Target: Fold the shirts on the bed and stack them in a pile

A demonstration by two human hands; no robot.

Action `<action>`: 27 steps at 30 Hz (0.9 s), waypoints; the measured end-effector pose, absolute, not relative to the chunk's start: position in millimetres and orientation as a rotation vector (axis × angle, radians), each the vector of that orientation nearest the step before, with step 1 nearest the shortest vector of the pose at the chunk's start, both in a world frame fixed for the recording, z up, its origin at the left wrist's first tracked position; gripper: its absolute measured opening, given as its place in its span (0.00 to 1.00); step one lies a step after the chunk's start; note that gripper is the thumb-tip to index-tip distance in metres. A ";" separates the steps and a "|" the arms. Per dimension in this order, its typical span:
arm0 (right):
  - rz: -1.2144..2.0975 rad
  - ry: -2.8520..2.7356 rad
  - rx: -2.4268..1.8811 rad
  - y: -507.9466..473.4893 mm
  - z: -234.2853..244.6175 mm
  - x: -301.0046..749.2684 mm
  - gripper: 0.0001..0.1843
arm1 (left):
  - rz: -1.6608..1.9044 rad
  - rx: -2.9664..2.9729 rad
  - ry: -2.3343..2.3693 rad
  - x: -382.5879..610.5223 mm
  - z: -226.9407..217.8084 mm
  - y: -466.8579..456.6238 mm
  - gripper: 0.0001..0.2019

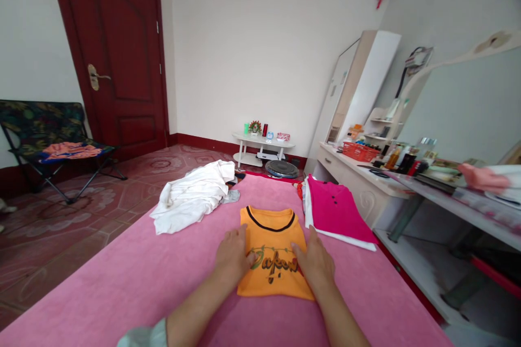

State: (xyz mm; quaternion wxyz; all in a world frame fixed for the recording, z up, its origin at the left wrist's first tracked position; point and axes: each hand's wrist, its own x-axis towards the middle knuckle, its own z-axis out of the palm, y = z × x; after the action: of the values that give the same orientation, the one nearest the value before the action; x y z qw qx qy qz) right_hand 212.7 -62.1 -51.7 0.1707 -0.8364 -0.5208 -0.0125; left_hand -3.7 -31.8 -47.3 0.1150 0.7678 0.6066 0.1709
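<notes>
A yellow-orange T-shirt point(272, 238) with a black neckline and dark lettering lies folded into a neat rectangle in front of me. On its left edge rests my left hand point(233, 254), fingers stretched out and thumb over the print. My right hand point(314, 260) lies along the opposite edge in the same way, its thumb also on the front. Beyond it to the right, a folded magenta shirt point(337, 206) sits on top of a white folded garment point(354, 239). A loose heap of white clothing point(195, 195) is to the far left of the T-shirt.
The garments lie on a pink bedspread point(163, 293). A dressing table point(362, 173) with bottles and a red basket point(360, 151) stands along the right side. At the left is a folding chair point(52, 135) with an orange cloth; a small white table point(262, 142) stands at the wall.
</notes>
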 end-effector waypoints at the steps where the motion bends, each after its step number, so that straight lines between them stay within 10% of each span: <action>1: 0.016 -1.499 -2.367 -62.3 -49.8 214.6 0.36 | 0.518 2.200 1.770 -6.3 -46.9 -32.4 0.36; 11: 0.065 -1.744 -1.978 -59.7 -47.5 207.9 0.21 | 0.900 2.187 1.253 7.0 -54.5 -37.8 0.15; 27: 0.359 -1.640 -1.596 -49.1 -54.0 181.3 0.12 | 1.105 2.017 0.809 18.3 -49.9 -61.9 0.15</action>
State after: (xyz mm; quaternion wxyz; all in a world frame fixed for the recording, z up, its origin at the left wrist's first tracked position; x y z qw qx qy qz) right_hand 181.3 -49.1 -54.0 0.4010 -0.6313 -0.6485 0.1418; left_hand 18.3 -61.9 -49.9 0.3447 0.7766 0.3116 0.4254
